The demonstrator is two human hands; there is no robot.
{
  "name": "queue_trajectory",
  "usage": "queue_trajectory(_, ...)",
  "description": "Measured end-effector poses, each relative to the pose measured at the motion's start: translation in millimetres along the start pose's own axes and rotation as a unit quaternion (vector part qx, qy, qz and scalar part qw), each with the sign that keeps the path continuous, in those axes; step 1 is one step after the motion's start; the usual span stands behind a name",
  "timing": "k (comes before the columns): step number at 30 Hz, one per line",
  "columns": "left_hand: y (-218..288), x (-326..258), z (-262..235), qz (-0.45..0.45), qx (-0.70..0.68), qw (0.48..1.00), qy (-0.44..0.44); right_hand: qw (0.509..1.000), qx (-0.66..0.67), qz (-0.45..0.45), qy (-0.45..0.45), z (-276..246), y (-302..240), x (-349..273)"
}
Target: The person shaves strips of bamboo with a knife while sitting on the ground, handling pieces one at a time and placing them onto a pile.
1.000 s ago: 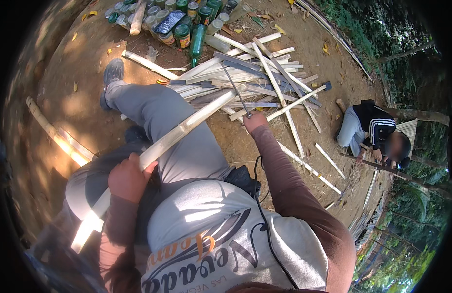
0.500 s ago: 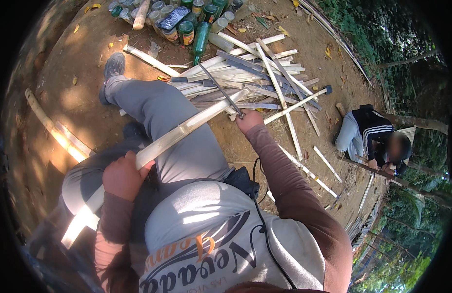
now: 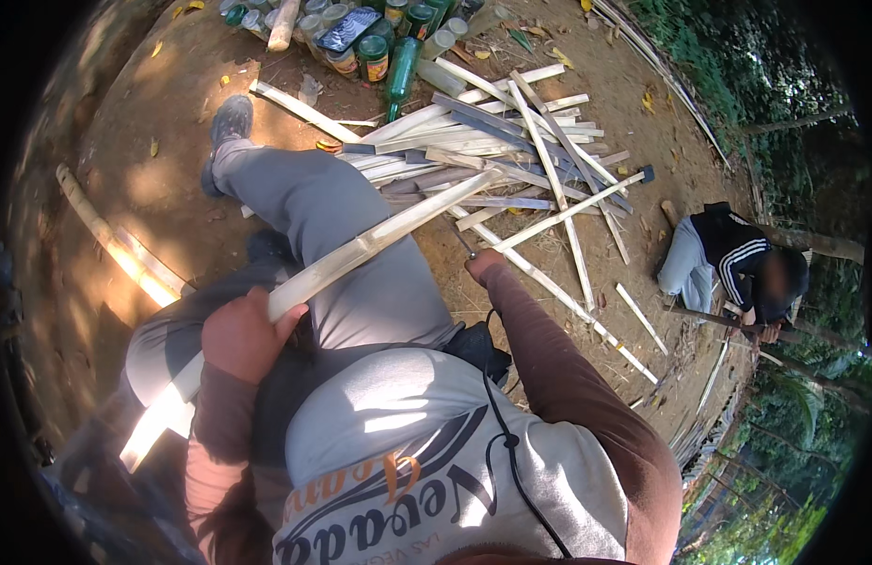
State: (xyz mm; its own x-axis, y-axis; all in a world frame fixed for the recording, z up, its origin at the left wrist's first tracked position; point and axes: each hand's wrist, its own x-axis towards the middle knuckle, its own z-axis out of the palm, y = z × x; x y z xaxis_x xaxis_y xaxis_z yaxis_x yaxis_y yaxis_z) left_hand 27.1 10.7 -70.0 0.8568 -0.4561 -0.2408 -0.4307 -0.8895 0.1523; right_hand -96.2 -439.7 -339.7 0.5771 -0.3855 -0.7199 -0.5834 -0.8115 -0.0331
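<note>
A long pale split-bamboo strip (image 3: 360, 249) lies slantwise across my raised leg. Around its lower part my left hand (image 3: 239, 337) is wrapped, thumb along the top. The strip's far end points toward a pile of bamboo strips (image 3: 492, 141) on the ground. My right hand (image 3: 482, 265), closed on the handle of a long knife (image 3: 465, 243), is to the right of the strip and apart from it. The dark, thin blade shows only as a short foreshortened line.
Glass jars (image 3: 373, 58) and a green bottle (image 3: 400, 80) stand or lie beyond the pile. A bamboo piece (image 3: 106, 231) lies at left. Another person (image 3: 728, 259) crouches at right over a long dark pole. Loose strips (image 3: 643, 318) lie on the dirt.
My right hand has dropped slightly down and right, taking the knife blade off the strip it crossed before. My left hand still grips the strip in nearly the same place.
</note>
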Motion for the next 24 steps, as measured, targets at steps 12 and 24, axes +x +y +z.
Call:
queue_trajectory(12, 55.3, 20.2, 25.0, -0.033, -0.029, 0.999, 0.025, 0.699, 0.709, 0.092, -0.003, -45.0, -35.0, -75.1)
queue_trajectory(24, 54.9, 22.5, 36.5, -0.049, -0.015, 0.998, -0.039, 0.873, 0.456, -0.108, 0.135, -58.8, -38.6, -105.1)
